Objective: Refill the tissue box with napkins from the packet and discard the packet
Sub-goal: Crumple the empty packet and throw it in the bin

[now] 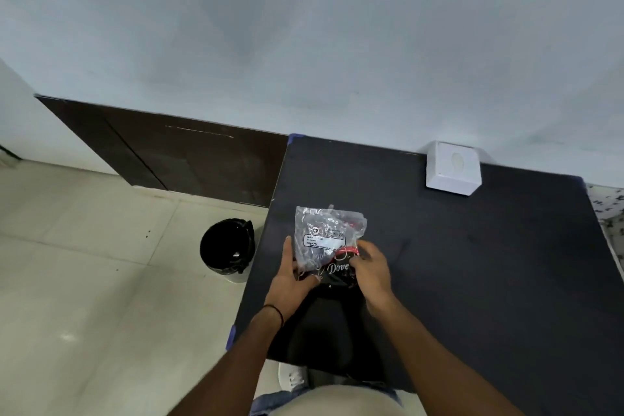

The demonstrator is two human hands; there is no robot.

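Left hand (292,275): fingers closing on the left edge of the crumpled clear plastic packet (326,240).
Right hand (371,267): fingers pinching the packet's lower right side.
Packet: being held over the black tabletop (472,263), looking empty.
White square tissue box (452,167): sitting at the table's far edge, well apart.
Black-lined round bin (228,248): standing on the floor, left of the table.

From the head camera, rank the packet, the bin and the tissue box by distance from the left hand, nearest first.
1. Packet: held in the left hand, the right hand also on it.
2. Bin: on the floor, left of the table.
3. Tissue box: far right table edge, by the wall.
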